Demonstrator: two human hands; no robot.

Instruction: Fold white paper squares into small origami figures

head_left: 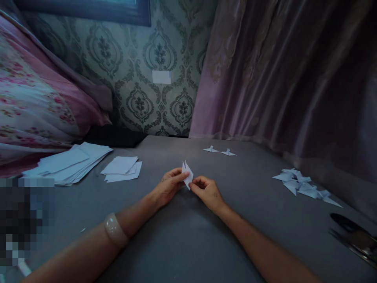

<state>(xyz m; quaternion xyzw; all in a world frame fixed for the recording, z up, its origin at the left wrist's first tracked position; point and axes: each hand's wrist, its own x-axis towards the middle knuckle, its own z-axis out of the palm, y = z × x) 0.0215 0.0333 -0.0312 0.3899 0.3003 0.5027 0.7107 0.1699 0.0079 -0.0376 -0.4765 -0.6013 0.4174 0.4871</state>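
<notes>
- Nearest, a pale bangle [114, 230] circles the left forearm above the grey surface [176, 251].
- A dark, shiny object [356, 236] lies at the right edge, too blurred to identify.
- The right hand [211, 193] has thumb and fingers drawn narrow, touching the folded paper's lower right edge; whether they pinch it, I cannot tell.
- The left hand [169, 186] holds the folded paper [189, 169] between thumb and fingers, raised above the surface, two slim points upward.
- To the right, several paper birds [308, 189] lie clustered.
- To the left, small sheets [119, 166] lie beside a larger paper stack [70, 167].
- Farther off sit two more birds [227, 152], near the curtain [229, 98].
</notes>
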